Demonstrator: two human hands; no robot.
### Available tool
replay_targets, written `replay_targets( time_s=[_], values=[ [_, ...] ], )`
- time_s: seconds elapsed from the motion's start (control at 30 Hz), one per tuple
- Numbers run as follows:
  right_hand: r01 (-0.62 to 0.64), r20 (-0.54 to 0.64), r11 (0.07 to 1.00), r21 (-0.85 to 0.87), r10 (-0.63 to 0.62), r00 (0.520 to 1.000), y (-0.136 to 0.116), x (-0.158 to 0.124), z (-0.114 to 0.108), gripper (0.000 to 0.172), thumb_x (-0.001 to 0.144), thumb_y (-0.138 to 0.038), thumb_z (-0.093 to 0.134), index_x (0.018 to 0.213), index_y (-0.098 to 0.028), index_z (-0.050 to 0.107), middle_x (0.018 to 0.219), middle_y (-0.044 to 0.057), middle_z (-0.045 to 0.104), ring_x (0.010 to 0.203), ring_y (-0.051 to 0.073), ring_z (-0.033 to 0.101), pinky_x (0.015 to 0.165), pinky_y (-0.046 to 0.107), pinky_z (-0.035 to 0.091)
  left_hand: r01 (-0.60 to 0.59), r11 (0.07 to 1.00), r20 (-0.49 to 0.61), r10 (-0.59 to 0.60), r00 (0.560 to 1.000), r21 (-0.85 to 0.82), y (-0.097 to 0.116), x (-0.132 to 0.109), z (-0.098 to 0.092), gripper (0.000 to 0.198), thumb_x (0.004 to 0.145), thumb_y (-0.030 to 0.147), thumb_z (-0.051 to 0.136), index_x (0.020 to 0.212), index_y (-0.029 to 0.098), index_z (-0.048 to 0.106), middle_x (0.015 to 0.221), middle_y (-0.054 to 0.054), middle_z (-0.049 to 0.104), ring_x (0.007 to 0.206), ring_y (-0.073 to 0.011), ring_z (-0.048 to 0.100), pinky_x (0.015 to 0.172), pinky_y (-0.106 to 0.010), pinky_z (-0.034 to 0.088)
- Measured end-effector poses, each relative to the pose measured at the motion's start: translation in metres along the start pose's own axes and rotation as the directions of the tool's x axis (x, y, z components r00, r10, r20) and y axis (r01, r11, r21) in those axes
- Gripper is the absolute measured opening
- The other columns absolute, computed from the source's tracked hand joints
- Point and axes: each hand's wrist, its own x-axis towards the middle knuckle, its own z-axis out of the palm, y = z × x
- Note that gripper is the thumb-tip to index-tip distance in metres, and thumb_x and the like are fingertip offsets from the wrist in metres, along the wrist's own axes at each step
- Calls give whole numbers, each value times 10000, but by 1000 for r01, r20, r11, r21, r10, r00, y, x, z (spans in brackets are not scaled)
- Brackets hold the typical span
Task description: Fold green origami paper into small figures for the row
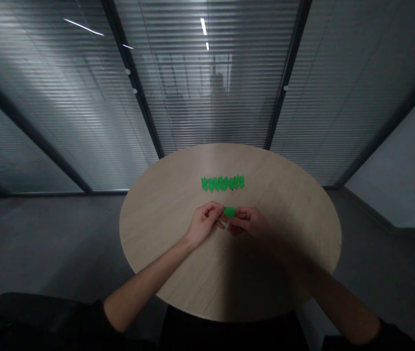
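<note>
Between my two hands, above the middle of the table, is a small flat green piece [230, 212] that looks like paper. My left hand [206, 220] pinches its left edge between thumb and fingers. On the other side, my right hand [248, 222] grips the right edge, thumb below and fingers above. Just beyond my hands lies a row of several green leaf-shaped pieces [223, 183], set side by side with pointed ends. Their exact make is too small to tell.
The round wooden table [178, 195] carries the row and sits under both forearms. A glass partition with blinds [222, 112] rises behind it. A dark chair [28, 317] stands at the lower left. My right arm's shadow falls across the table's front.
</note>
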Motion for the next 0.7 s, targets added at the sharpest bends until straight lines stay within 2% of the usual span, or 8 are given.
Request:
replay_targets(
  time_s=[0.13,0.27,0.37,0.5,0.7],
  values=[
    [9,-12,1000,7,-9,1000,1,0,2,429,705,-564,811,824,-182,655,748,30,689,599,132,612,587,286,503,7,1000,30,-7,1000,4,1,-2,1,418,827,544,725,818,133,647,676,-34,675,599,-131,638,583,-239,530],
    [114,-72,993,-40,-116,991,2,0,3,450,752,-626,750,816,-195,639,723,26,679,602,136,610,568,277,491,5,999,68,-8,998,50,1,-4,4,420,856,545,694,819,130,639,694,-56,692,610,-138,641,590,-247,517],
    [171,-47,983,-70,-175,983,2,0,3,451,768,-628,741,777,-193,622,669,10,655,572,123,582,544,262,461,1,997,64,-6,998,77,0,-5,6,440,854,562,687,807,128,635,693,-60,685,607,-135,629,585,-250,508],
    [183,-41,980,-84,-187,982,0,0,3,449,768,-618,749,753,-190,612,643,5,653,540,115,568,521,257,452,1,997,42,-4,999,75,0,-5,7,459,836,581,697,789,131,623,656,-36,652,580,-125,606,561,-241,496],
    [182,-73,980,-84,-188,979,1,1,2,431,763,-588,760,750,-186,607,657,15,674,555,123,584,546,271,473,40,999,50,-41,998,20,-1,-5,9,462,814,580,723,839,128,627,692,-44,677,598,-144,647,564,-252,523]
  ],
)
